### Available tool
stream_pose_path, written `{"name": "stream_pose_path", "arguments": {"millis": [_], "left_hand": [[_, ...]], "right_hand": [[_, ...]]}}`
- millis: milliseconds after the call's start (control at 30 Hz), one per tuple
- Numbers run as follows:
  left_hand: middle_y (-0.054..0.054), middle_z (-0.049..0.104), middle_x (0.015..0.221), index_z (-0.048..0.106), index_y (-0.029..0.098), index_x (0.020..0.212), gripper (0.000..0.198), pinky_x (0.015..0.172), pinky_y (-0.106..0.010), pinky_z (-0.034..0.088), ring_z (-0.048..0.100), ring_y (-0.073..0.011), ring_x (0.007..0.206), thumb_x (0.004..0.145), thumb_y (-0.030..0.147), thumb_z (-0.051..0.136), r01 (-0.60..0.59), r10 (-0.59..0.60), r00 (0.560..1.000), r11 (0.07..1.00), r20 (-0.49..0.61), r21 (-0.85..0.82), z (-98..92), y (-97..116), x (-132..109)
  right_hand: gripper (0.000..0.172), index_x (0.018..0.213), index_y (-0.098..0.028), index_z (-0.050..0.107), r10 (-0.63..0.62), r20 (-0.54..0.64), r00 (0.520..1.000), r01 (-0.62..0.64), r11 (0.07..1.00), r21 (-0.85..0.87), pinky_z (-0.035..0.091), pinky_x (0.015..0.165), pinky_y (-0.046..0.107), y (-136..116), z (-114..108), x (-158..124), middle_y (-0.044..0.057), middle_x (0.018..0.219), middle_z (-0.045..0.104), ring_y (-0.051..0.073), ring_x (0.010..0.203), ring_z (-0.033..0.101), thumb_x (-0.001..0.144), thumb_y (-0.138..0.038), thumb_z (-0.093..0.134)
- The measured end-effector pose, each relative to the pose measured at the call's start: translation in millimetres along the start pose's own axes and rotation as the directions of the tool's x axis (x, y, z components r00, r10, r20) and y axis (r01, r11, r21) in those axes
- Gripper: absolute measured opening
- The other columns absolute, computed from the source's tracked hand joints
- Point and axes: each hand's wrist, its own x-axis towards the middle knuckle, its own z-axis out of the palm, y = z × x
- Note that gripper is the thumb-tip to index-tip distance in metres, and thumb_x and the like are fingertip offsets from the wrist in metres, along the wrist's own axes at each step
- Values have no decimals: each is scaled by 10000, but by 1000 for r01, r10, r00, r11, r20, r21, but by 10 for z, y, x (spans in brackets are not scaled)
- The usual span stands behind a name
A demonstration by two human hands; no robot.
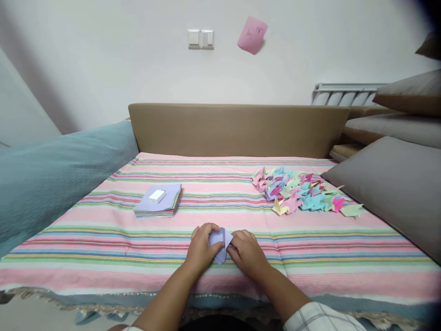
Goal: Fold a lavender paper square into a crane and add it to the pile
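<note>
A small, partly folded piece of lavender paper lies on the striped cloth near its front edge, between both my hands. My left hand curls its fingers over the paper's left side and pinches it. Pressed against the right side is my right hand, its fingers closed on the paper. To the left and farther back rests a stack of square coloured paper sheets with a small white object on top.
A heap of several folded paper figures in pink, blue, green and yellow lies at the back right. A teal blanket borders the left, grey cushions the right, a tan headboard the back. A pink note hangs on the wall.
</note>
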Motion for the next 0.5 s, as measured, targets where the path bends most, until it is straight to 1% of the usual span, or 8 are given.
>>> {"name": "stream_pose_path", "arguments": {"millis": [133,233,300,367,433,500], "left_hand": [[-14,610,926,516,215,845,234,885,-392,402,551,-200,916,651,106,589,-70,70,997,997,-18,10,28,-50,10],[-24,606,927,511,208,749,163,881,-380,411,550,-203,949,652,104,590,-119,119,993,993,3,7,34,-60,15],[-42,611,987,532,203,719,131,910,-389,402,544,-210,1006,658,101,588,-124,124,992,992,21,10,35,-56,12],[-55,603,1098,572,205,738,124,954,-410,377,528,-218,1075,671,101,581,-108,107,994,994,38,22,34,-49,5],[-49,581,1195,616,218,776,143,995,-433,343,513,-223,1122,687,112,581,-95,92,994,994,58,48,30,-41,-3],[-35,578,1225,654,241,811,162,1019,-456,314,513,-228,1132,704,135,593,-94,88,993,992,80,81,21,-30,-12]], "right_hand": [[64,767,-185,580,39,-12,999,-39,999,15,323,728,288,6,14,4,22,797,592,180,795,488,825,-207,564],[82,743,-181,576,87,-6,996,-87,995,43,317,707,279,1,19,12,18,759,595,173,760,496,814,-221,570],[74,754,-187,585,103,9,995,-104,991,85,316,706,275,-4,7,19,12,751,605,168,749,506,813,-226,561],[81,790,-197,599,111,25,993,-114,984,135,321,713,276,-7,-21,26,7,755,619,169,751,520,821,-222,528],[145,842,-206,606,123,30,992,-127,972,198,332,727,280,-4,-60,29,7,778,633,171,763,534,841,-207,461],[218,882,-207,595,143,25,989,-144,948,283,346,728,279,2,-104,27,8,785,633,169,767,544,869,-209,378]]}}
